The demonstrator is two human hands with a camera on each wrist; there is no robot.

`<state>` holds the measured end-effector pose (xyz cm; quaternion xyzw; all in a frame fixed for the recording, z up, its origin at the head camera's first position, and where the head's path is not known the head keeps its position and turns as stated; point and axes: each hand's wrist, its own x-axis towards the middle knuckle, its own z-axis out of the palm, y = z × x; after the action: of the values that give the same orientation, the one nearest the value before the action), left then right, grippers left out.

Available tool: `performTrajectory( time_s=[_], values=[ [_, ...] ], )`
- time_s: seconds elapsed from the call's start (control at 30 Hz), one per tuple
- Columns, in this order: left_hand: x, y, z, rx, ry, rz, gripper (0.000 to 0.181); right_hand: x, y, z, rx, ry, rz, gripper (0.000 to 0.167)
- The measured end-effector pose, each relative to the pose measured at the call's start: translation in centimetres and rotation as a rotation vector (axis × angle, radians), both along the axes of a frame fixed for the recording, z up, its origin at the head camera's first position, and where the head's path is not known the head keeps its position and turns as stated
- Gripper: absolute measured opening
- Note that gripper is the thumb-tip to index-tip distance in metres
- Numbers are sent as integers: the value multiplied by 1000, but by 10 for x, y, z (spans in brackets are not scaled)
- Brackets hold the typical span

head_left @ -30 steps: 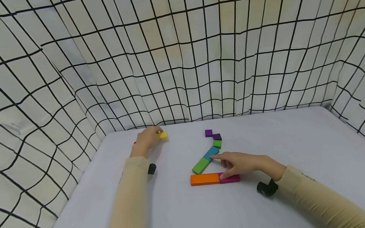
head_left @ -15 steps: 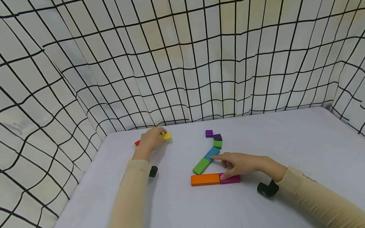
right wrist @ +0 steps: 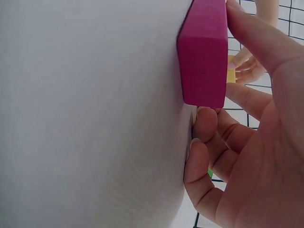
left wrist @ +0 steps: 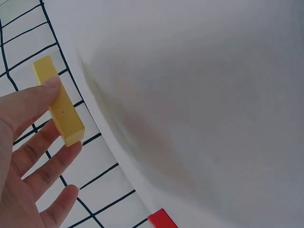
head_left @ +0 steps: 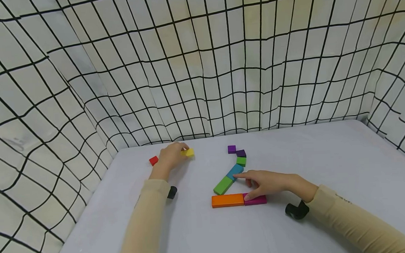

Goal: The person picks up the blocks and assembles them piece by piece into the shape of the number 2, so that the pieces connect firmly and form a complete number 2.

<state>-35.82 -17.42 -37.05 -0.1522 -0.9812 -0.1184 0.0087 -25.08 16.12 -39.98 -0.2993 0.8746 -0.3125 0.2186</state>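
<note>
My left hand (head_left: 171, 155) pinches a yellow block (left wrist: 66, 111) between thumb and fingers, lifted off the table near the back left. My right hand (head_left: 268, 180) rests among the laid-out blocks. Its thumb lies on the magenta block (head_left: 258, 200), and its index finger reaches to the blue block (head_left: 235, 171). An orange block (head_left: 227, 201) meets the magenta one end to end. From there a long green block (head_left: 223, 185), the blue block, a small green block (head_left: 241, 161), a dark purple block (head_left: 241, 153) and a purple block (head_left: 232, 149) form a bent line.
A small red block (head_left: 153, 160) lies left of my left hand. The white table (head_left: 194, 237) is bounded at the back and sides by a black net (head_left: 220, 76) before pale walls. Dark wrist cameras (head_left: 297, 210) hang beneath the wrists.
My left hand has moved a little to the right with the yellow block, bringing the red block into fuller view. The right hand and the laid-out blocks have stayed put.
</note>
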Motion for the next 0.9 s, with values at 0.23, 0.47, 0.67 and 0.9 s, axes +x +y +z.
performTrajectory(
  time_s=[0.23, 0.47, 0.67, 0.9],
  values=[
    [-2, 11, 1, -7, 18, -24, 34, -1, 1, 2, 5, 7, 2, 75],
    [0, 23, 1, -18, 5, -26, 34, -2, 1, 0, 9, 0, 8, 76],
    [0, 30, -2, -8, 23, -39, 33, -4, 2, 0, 19, 8, 11, 76],
    [-1, 36, -5, 28, 0, -27, 33, -3, 2, -2, 16, 1, 4, 76]
  ],
)
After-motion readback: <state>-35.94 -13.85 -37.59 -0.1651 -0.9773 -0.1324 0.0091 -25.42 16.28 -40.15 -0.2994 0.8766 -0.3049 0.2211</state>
